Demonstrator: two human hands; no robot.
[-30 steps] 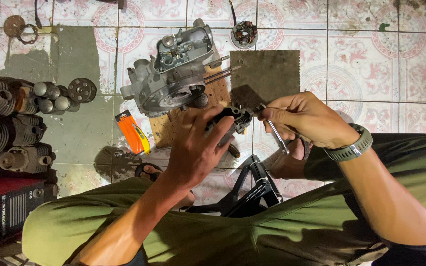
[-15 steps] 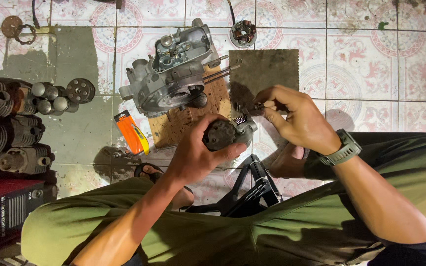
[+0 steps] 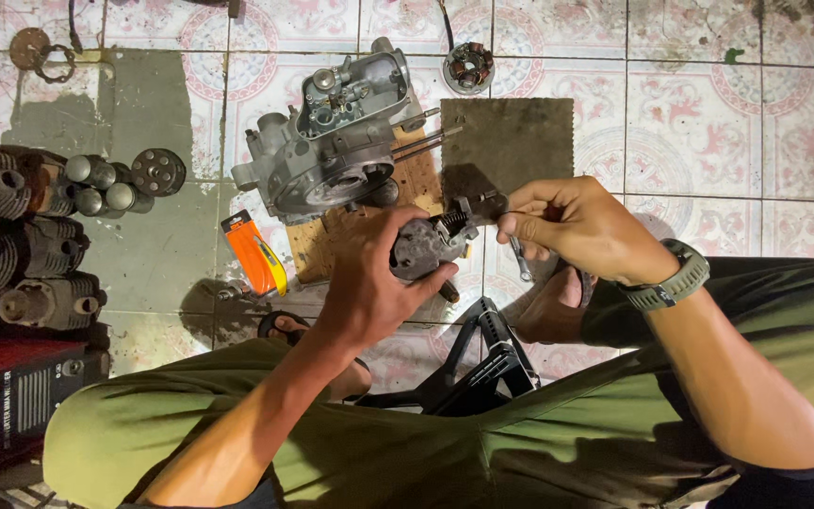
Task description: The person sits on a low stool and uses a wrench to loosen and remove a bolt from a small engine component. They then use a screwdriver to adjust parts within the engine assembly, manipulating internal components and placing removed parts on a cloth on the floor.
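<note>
My left hand grips a dark grey metal engine part with a coil spring at its upper right end. My right hand, with a watch on the wrist, pinches a small fitting at the spring end of that part and also holds a thin metal tool that hangs down from the fingers. Both hands hover over the tiled floor, just in front of a grey engine crankcase resting on a perforated brown board.
An orange utility knife lies left of the board. Cylinder parts and small round pieces sit at the left, a red machine below them. A stator lies at the top, a black stand between my knees.
My right hand has moved left from beside the part onto its spring end. My left hand has turned the part slightly and kept its hold.
</note>
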